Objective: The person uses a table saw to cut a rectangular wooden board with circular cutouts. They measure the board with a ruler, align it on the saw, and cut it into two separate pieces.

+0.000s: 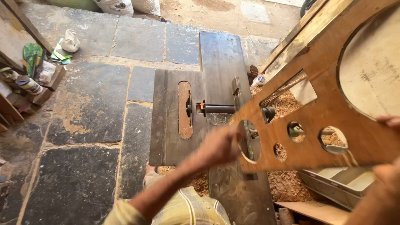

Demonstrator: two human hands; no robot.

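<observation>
Fingers of the left hand [221,146] grip the end of the plywood board [333,108] with holes; the right hand [389,121] seems to clasp its other side, blurred, above the machine table [221,75].

Woodworking workshop. Evidence: dark iron planer table [221,66] with cutter slot [185,110], sawdust heaps [287,183] beside it, plywood panel [329,104] with cut-out holes, rough stone floor [87,104], sacks [125,6] at back.
</observation>
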